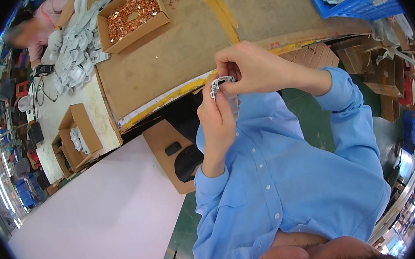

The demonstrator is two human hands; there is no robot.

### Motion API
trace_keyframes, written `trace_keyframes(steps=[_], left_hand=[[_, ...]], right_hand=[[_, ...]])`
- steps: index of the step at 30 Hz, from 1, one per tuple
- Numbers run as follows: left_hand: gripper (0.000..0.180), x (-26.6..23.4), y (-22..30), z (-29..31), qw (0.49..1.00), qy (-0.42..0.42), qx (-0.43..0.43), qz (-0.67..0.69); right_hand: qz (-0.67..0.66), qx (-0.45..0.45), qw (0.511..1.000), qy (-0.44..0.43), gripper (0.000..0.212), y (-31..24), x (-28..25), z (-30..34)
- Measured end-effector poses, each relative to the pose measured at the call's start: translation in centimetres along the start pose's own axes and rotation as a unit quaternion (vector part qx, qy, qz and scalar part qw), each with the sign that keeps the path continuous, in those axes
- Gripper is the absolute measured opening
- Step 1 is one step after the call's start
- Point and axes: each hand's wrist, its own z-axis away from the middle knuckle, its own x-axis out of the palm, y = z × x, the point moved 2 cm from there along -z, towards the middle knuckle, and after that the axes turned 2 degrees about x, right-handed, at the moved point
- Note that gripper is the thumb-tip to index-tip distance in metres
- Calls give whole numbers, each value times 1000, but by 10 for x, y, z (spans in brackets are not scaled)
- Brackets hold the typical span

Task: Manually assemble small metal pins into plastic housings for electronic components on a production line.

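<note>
A white plastic housing (235,107) with a hollow, framed end is held up in front of my chest, just off the table's near edge. My left hand (216,121) is closed around its side, thumb against the framed end. My right hand (254,68) comes in from the right with fingers curled and pinched at that same open end, the thumb touching it. Whether a small piece sits between the right fingertips is hidden. On the table beyond lies an open cardboard box (160,20) of small copper-coloured metal pieces (128,19).
A brown-topped table (181,48) has yellow tape along its edge. White plastic parts (77,54) are heaped at the left, near a co-worker in pink (52,12). A blue crate (363,7) of parts stands far right. A smaller carton (85,124) and white board (102,211) are at left.
</note>
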Motion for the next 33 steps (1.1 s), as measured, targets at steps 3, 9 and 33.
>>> trace_keyframes(steps=[3,9,33], left_hand=[[31,1,0,-3,1000,-10,18,-8],[31,-1,-1,-5,999,-25,-24,-4],[31,5,2,-13,998,-20,-37,53]], right_hand=[[10,10,1000,-6,21,2,-2,-2],[20,6,1000,4,20,8,2,-3],[74,3,997,-28,20,1,-13,-8]])
